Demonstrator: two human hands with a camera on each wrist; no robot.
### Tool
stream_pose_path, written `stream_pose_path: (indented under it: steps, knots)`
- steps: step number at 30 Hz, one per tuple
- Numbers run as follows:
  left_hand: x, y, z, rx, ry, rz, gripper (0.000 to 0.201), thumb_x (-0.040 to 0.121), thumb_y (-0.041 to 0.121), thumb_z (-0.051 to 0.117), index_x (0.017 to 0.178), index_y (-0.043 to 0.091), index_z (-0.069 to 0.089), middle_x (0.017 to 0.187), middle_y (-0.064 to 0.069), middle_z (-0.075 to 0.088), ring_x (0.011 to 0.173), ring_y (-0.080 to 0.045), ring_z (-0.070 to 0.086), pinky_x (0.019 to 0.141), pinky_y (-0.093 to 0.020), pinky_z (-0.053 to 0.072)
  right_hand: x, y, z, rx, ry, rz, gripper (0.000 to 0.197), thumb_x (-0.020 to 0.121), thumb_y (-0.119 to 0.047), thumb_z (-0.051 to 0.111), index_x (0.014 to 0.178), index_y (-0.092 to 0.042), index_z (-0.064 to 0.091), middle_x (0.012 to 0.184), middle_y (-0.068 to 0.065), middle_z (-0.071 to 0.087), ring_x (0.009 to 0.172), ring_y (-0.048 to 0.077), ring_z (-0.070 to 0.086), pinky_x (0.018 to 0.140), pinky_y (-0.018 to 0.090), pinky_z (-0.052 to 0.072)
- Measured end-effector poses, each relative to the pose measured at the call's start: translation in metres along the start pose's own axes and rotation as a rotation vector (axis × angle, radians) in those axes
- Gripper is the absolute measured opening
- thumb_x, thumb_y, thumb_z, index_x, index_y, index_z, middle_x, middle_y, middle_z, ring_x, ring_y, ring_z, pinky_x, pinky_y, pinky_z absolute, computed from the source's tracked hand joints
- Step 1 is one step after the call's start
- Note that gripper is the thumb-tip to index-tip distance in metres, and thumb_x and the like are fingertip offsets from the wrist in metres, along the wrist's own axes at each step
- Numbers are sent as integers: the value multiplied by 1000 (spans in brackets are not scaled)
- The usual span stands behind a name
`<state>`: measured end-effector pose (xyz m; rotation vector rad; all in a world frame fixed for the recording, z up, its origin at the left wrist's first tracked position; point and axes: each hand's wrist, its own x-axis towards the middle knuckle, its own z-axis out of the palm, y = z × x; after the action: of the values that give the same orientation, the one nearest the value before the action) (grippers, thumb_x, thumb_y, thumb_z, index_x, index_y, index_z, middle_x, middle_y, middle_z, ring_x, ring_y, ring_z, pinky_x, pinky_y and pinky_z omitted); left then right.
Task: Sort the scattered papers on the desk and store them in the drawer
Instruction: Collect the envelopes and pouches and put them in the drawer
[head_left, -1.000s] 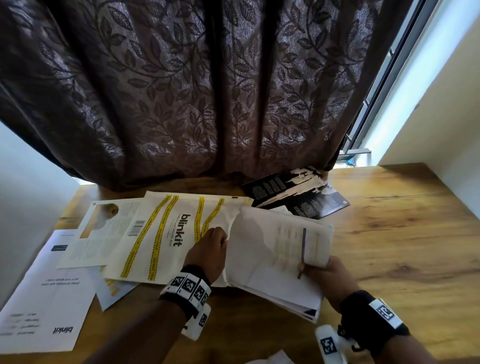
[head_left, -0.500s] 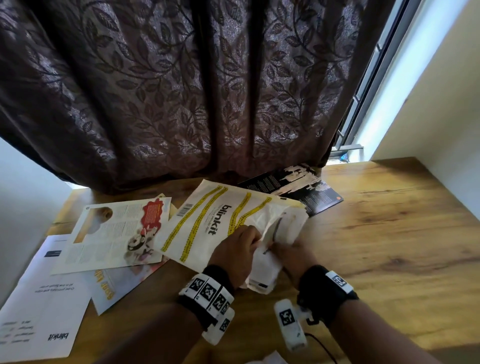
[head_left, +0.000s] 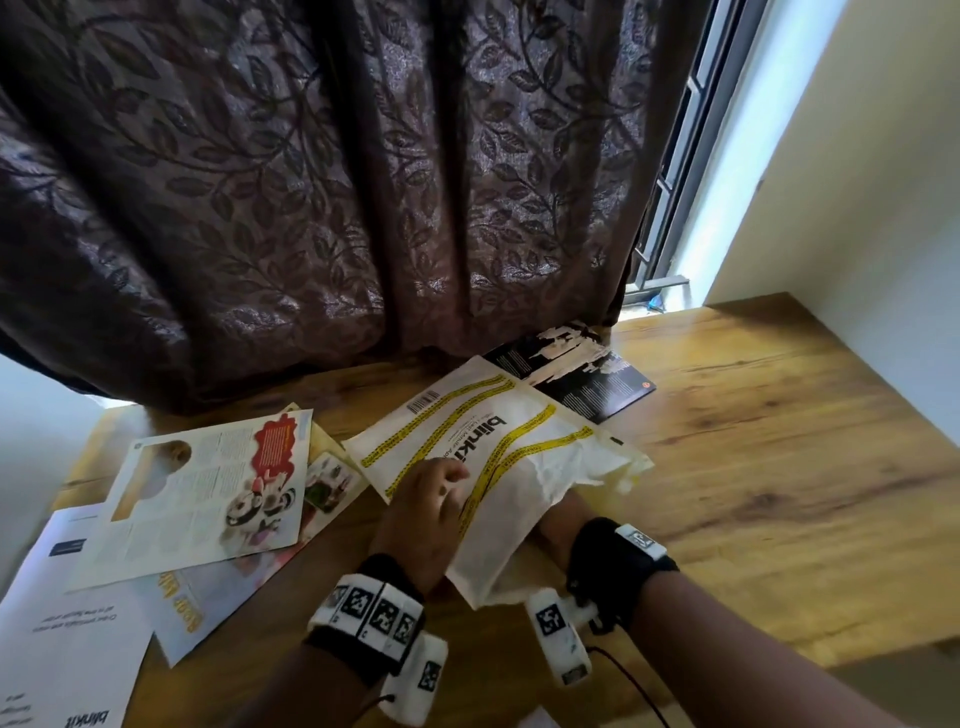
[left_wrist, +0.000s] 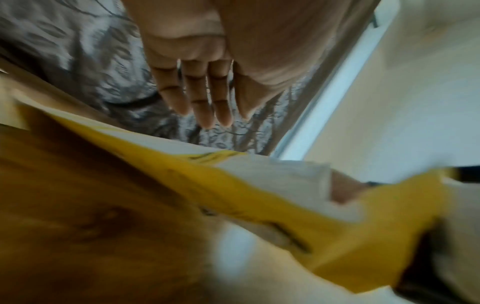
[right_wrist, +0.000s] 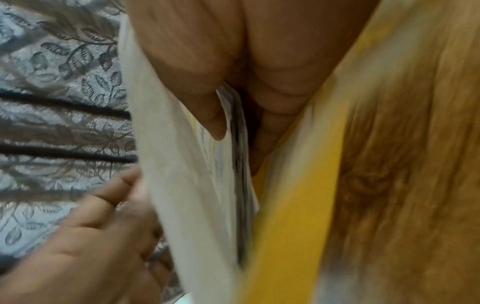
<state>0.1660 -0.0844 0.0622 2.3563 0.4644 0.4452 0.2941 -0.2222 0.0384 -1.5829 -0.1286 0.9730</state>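
Wooden desk (head_left: 769, 467) fills the lower part of the head view, with lots of bare room on its right side. Its back edge meets a dark leafy curtain (head_left: 311, 182). Near the middle lies a white and yellow paper bag (head_left: 519, 467). The left hand (head_left: 421, 519) rests flat on top of the bag, fingers straight. The right hand (right_wrist: 221, 82) reaches inside the bag's open end and pinches a stack of papers (right_wrist: 233, 164) between thumb and fingers. At the left, a magazine page (head_left: 208, 499) and a white sheet (head_left: 67, 649) lie overlapping, the sheet hanging past the desk's left edge. A black booklet (head_left: 582, 374) sits behind the bag.
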Motion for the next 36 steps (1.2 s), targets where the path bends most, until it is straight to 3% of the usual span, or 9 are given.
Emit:
stream_pose_path:
  steps: [5, 10, 13, 16, 19, 23, 29, 32, 36]
  knots:
    - [-22, -40, 17, 176, -256, 118, 38, 93, 24, 42, 127, 40, 44, 132, 11, 48, 124, -7, 44, 104, -37, 43, -5, 28, -35, -179, -23, -9, 27, 85, -31, 73, 110, -22, 69, 108, 12, 73, 97, 31, 72, 85, 51, 60]
    - [-25, -14, 45, 164, -352, 158, 53, 95, 59, 35, 143, 36, 39, 149, 14, 38, 137, -2, 32, 112, -33, 35, -29, 37, -86, -356, 6, 0, 19, 92, -2, 63, 104, -9, 75, 96, 8, 77, 86, 21, 75, 84, 37, 61]
    - [-26, 6, 67, 330, -586, 178, 86, 83, 84, 24, 152, 32, 24, 160, 11, 20, 147, -7, 17, 118, -38, 24, -42, 22, -107, -639, 191, -288, 16, 91, -13, 67, 101, -24, 74, 90, -9, 72, 76, 6, 68, 70, 17, 53]
    - [-30, 13, 81, 497, -722, 103, 110, 68, 96, 14, 154, 28, 17, 164, 9, 6, 149, -14, 8, 120, -46, 17, -40, 15, -122, -779, 314, -512, 14, 86, -24, 74, 96, -32, 70, 79, -9, 58, 68, 4, 56, 63, 17, 43]
    - [-30, 14, 87, 523, -648, 104, 85, 82, 78, 36, 148, 24, 32, 162, 7, 14, 148, -16, 14, 119, -42, 20, -35, 16, -123, -797, 257, -489, 7, 88, -30, 71, 89, -32, 65, 68, -8, 61, 60, 4, 56, 56, 15, 42]
    - [-25, 7, 94, 282, -464, -64, 34, 100, 31, 47, 127, 13, 55, 149, 2, 36, 138, -14, 34, 115, -27, 27, -36, 29, -118, -787, 107, -513, 5, 92, -27, 67, 94, -30, 64, 86, -15, 67, 81, -2, 63, 69, 12, 51]
    - [-27, 1, 96, 267, -327, -125, 22, 99, 21, 49, 117, 11, 57, 136, 1, 41, 128, -12, 40, 110, -21, 32, -23, 48, -107, -968, -152, -687, 24, 94, -34, 57, 111, -23, 70, 113, -7, 69, 102, 6, 62, 88, 20, 51]
    - [-29, 3, 97, 305, -335, -101, 22, 96, 17, 52, 118, 16, 55, 131, 3, 40, 125, -13, 43, 107, -24, 36, -9, 59, -99, -1078, -352, -680, 52, 92, -46, 39, 133, -25, 62, 140, -7, 59, 134, 7, 46, 113, 20, 29]
    - [-34, 8, 98, 350, -307, -144, 21, 95, 21, 57, 116, 20, 54, 135, 3, 34, 123, -14, 39, 106, -22, 35, 4, 66, -96, -1337, -530, -601, 72, 89, -56, 23, 151, -23, 39, 160, -9, 29, 150, 10, 14, 117, 29, -2]
